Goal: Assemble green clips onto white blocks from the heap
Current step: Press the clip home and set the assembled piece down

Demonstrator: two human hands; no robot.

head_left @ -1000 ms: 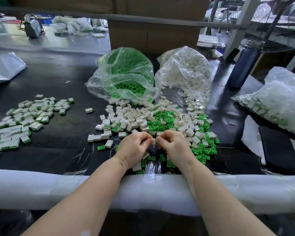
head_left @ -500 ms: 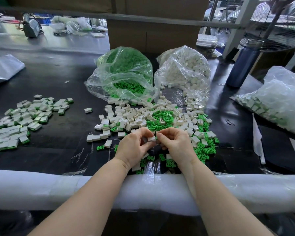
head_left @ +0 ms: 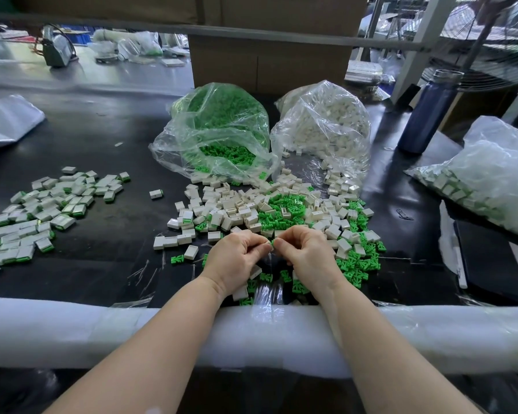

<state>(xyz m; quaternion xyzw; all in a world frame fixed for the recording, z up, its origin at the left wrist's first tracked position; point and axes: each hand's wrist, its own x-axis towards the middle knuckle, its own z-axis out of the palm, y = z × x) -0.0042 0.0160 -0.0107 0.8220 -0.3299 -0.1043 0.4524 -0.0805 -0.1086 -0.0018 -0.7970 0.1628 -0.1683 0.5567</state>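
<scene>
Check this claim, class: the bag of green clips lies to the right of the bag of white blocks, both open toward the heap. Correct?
Not quite. The head view shows the bag of green clips lying left of the bag of white blocks; both do open toward the heap.

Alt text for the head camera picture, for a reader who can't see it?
Two hands, left hand and right hand, pinch a small green clip together above a heap of white blocks on a black table. Finished pieces lie left.
</scene>
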